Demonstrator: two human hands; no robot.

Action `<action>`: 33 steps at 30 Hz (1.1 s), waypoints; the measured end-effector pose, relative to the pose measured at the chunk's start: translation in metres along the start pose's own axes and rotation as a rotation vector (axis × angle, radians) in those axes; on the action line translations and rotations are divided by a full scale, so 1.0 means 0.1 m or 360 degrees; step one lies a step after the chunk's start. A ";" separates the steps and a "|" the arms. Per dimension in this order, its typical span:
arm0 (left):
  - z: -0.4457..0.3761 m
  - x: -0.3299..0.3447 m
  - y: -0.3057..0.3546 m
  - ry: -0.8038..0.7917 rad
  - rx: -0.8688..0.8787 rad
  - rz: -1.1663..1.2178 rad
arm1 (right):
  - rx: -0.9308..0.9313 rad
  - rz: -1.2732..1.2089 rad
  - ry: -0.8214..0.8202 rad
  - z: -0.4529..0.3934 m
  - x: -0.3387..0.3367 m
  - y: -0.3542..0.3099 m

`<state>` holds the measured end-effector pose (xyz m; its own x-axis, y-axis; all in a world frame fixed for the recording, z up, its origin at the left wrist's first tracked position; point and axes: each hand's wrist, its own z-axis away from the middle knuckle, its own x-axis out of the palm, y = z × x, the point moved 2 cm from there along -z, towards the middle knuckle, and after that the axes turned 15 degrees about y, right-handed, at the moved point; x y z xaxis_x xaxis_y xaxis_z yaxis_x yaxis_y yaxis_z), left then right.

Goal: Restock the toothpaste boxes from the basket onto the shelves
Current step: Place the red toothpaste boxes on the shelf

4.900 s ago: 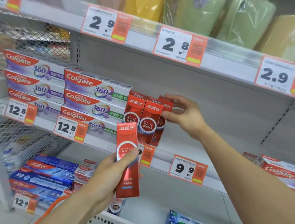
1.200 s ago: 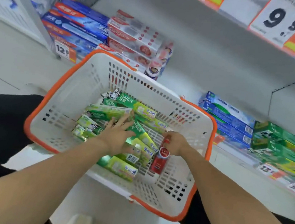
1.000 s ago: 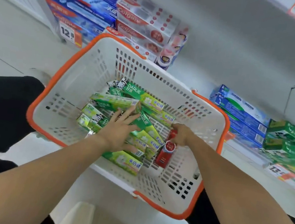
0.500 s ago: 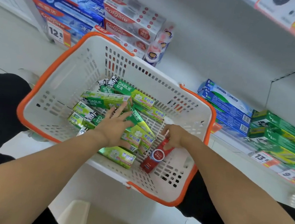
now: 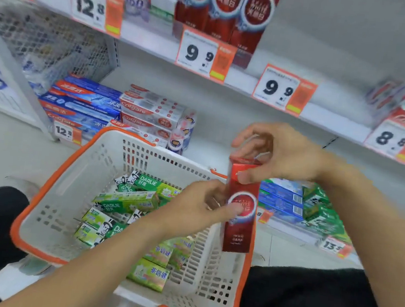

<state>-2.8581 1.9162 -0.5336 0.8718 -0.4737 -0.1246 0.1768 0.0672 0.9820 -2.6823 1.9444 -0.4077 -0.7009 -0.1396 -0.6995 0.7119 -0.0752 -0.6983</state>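
A red toothpaste box (image 5: 240, 224) hangs upright above the right rim of the white, orange-edged basket (image 5: 71, 178). My right hand (image 5: 280, 155) grips its top end, thumb on the front. My left hand (image 5: 199, 209) pinches the box at its middle from the left. Several green Darlie boxes (image 5: 126, 202) lie loose in the basket. More red boxes (image 5: 224, 5) of the same kind stand in a row on the shelf above, behind a 9.9 price tag (image 5: 203, 54).
The shelf strip to the right of the red row carries a second 9.9 tag (image 5: 283, 90). Colgate boxes (image 5: 150, 111) and blue boxes (image 5: 82, 103) fill the lower shelf on the left; blue and green boxes (image 5: 302, 204) lie lower right. Black trousers flank the basket.
My right hand has lifted the red box out of the basket and stood it upright. My left hand left the green boxes and took hold of the red box. The view tilted up.
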 end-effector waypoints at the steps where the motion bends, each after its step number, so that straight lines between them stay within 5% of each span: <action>1: 0.00 -0.02 0.14 0.0071 0.0036 0.0066 | -0.0033 -0.0193 0.0143 0.00 -0.09 -0.08; 7: -0.15 -0.28 0.78 0.0386 0.0251 0.0140 | -0.0224 -0.0478 0.0251 -0.12 -0.34 -0.38; 13: -0.39 -0.47 1.51 0.0328 0.0707 -0.0570 | -0.0591 -0.0726 0.0748 -0.02 -0.83 -0.48; 18: -0.71 -0.87 2.18 0.1126 0.1306 -0.1046 | -0.0950 -0.0880 0.1785 0.11 -1.19 -0.60; 22: -1.10 -1.04 2.49 0.1302 0.1575 -0.1393 | -0.1036 -0.0837 0.2459 0.13 -1.25 -0.67; 33: -1.66 -1.13 2.51 0.1103 0.1405 -0.1901 | -0.0601 -0.1221 0.2194 -0.83 -1.24 -0.42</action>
<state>-2.8365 2.1320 -0.2965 0.5095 0.5916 -0.6248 0.7725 -0.6343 0.0293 -2.6296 2.0470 -0.3044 -0.5211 0.7740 0.3595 0.2895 0.5566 -0.7787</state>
